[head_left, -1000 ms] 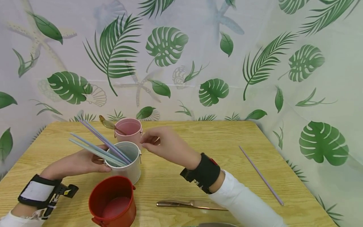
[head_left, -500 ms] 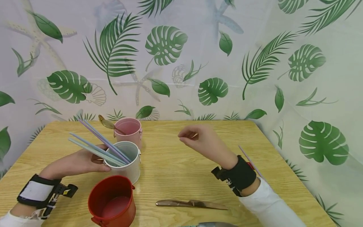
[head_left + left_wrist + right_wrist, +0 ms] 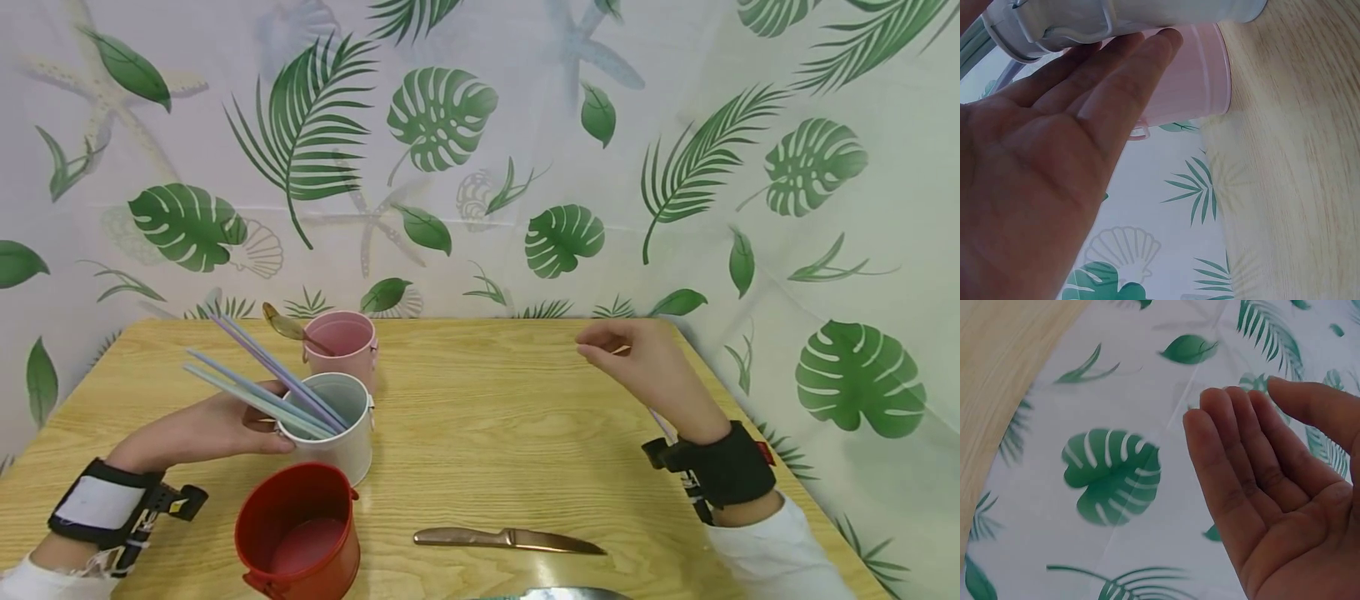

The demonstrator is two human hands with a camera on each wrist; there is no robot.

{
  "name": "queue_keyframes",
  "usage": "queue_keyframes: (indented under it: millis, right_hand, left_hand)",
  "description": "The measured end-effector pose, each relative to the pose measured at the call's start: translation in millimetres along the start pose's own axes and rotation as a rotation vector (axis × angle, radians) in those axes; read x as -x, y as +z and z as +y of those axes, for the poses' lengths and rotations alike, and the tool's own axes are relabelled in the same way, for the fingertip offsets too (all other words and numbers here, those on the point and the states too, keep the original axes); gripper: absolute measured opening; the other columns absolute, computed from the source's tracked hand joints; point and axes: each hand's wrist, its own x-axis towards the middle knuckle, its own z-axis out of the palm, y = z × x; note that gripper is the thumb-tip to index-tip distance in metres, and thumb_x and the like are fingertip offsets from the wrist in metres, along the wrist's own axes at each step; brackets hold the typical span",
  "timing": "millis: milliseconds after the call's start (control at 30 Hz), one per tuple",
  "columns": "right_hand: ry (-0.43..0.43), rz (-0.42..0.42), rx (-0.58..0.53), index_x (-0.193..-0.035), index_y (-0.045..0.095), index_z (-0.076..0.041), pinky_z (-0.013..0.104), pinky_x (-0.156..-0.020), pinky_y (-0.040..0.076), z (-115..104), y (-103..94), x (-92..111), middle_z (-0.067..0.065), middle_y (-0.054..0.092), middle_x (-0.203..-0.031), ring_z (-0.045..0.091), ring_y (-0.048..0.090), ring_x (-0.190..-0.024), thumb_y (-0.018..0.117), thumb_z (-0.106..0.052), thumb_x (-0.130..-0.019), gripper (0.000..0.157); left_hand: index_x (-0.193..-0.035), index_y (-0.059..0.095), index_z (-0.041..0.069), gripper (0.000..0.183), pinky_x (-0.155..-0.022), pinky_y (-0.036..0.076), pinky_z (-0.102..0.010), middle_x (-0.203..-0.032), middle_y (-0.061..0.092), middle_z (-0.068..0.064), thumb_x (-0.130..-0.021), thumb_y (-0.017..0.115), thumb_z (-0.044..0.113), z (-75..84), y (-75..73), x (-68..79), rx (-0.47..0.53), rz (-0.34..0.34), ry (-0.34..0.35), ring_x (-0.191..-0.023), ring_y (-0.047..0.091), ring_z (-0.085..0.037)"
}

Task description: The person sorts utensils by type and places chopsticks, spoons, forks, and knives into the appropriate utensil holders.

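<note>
My left hand (image 3: 206, 429) holds the side of a small white bucket (image 3: 341, 458), thumb near the front rim and fingers along the far wall. In the left wrist view the fingers (image 3: 1125, 90) lie against its wall. Several pastel straws (image 3: 258, 400), purple, blue and pale green, lean leftward out of the bucket. At the right of the table my right hand (image 3: 645, 367) hovers with its fingers loosely bent and nothing between them. A purple straw (image 3: 662, 425) lies beneath it, mostly hidden by the hand and wrist.
A red bucket (image 3: 300, 533) stands in front of the white one. Behind is a pink bucket (image 3: 352, 354) with a brown spoon (image 3: 283, 323) in it. A copper-coloured knife (image 3: 510, 540) lies near the front, with another blade (image 3: 573, 593) cut off at the frame's bottom.
My right hand has moved right, from beside the pink and white buckets to over the purple straw. The left hand and the white bucket have stayed in place.
</note>
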Motion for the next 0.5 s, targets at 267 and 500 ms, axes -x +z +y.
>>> queue_keyframes:
  millis: [267, 500]
  right_hand:
    - [0.051, 0.045, 0.152, -0.111, 0.077, -0.007, 0.033, -0.070, 0.055, 38, -28.2, 14, 0.008, 0.075, -0.099, 0.025, 0.069, -0.087, 0.072, -0.022, -0.099, 0.020]
    - [0.208, -0.034, 0.193, -0.117, 0.073, 0.001, 0.040, -0.071, 0.056, 81, -51.3, 20, 0.016, 0.075, -0.103, 0.030, 0.070, -0.088, 0.067, -0.026, -0.102, 0.031]
  left_hand:
    - [-0.147, 0.042, -0.008, 0.067, -0.092, 0.059, -0.033, -0.136, 0.062, -0.023, -0.095, 0.077, 0.016, 3.9, -0.2, -1.2, 0.011, -0.010, -0.007, -0.120, 0.065, -0.035]
    - [-0.146, 0.043, -0.008, 0.067, -0.091, 0.058, -0.031, -0.135, 0.062, -0.022, -0.094, 0.077, 0.016, 7.4, -3.2, -1.5, 0.006, -0.001, -0.012, -0.119, 0.065, -0.033]
